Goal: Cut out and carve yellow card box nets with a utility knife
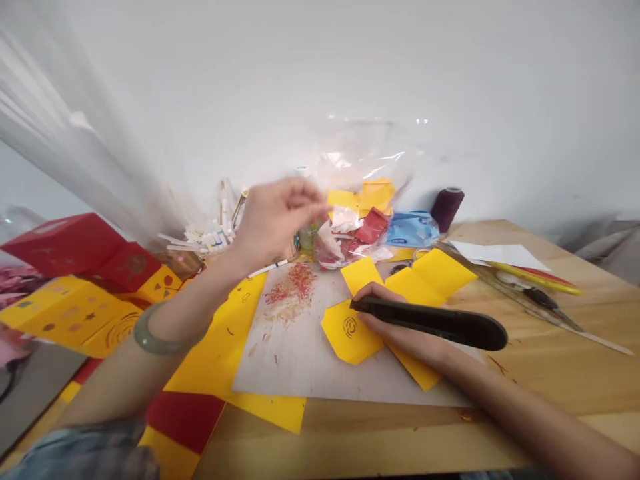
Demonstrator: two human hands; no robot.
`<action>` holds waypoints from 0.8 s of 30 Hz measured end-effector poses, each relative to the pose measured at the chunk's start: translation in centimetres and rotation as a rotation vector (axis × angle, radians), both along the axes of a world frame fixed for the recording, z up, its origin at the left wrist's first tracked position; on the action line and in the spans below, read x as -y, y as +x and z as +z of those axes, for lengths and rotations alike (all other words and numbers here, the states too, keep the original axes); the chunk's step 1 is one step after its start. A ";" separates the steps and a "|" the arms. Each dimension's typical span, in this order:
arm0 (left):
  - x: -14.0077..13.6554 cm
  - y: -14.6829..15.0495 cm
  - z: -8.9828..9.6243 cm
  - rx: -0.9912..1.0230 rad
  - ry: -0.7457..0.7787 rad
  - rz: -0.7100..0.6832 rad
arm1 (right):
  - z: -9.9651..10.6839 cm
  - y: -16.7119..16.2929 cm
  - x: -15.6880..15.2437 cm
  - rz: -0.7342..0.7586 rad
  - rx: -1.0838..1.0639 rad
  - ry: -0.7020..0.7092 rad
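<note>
My left hand (280, 217) is raised in front of a clear plastic bag (360, 160), thumb and fingers pinched together and smeared by motion. Whatever it may hold is too small to make out. In my right hand (383, 313) is a black-handled cutter (435, 325), its rounded end pointing right; its blade cannot be seen. Beneath that hand lies a yellow paper piece (350, 340) with a round swirl cut into it. More folded yellow paper (430, 280) extends behind and below the hand. A pale cutting board (320, 380) lies underneath, strewn with red and yellow paper scraps (293, 290).
Yellow and red cut-paper work (75, 313) stands at left. White sticks and markers (215, 233) are gathered at the back. A blue packet (413, 229) and a dark purple thread cone (447, 208) stand near the wall. White paper (500, 253) and a yellow tool (537, 278) lie at right.
</note>
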State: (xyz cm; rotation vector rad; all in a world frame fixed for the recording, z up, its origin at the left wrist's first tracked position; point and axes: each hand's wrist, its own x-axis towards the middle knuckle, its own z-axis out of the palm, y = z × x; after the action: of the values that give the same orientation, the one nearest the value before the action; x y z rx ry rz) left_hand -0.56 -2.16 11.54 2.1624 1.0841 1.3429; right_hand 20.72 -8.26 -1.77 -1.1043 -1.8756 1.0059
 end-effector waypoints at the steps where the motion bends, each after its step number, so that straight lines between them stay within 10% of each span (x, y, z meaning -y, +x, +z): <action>1: -0.9 0.9 1.6 0.007 0.119 0.016 | 0.1 0.0 0.0 -0.005 -0.001 -0.002; 7: -8.8 6.6 7.5 -0.123 0.381 0.173 | 0.9 -0.4 0.6 0.004 0.000 -0.048; 13: -13.1 8.0 5.7 -0.453 0.220 0.080 | 0.8 -0.2 0.8 0.058 -0.036 -0.059; 20: -5.4 5.6 3.1 -0.331 0.541 0.157 | 1.8 0.2 0.5 -0.093 -0.049 -0.041; 24: 2.8 3.9 -2.8 -0.618 0.530 0.036 | 2.4 0.5 0.2 -0.276 -0.070 -0.065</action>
State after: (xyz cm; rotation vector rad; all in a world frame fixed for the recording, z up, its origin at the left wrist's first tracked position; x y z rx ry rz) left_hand 3.36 -4.97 8.73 3.0999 1.0450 1.0775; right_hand 21.22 -8.48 0.61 -1.3076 -1.5929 0.9384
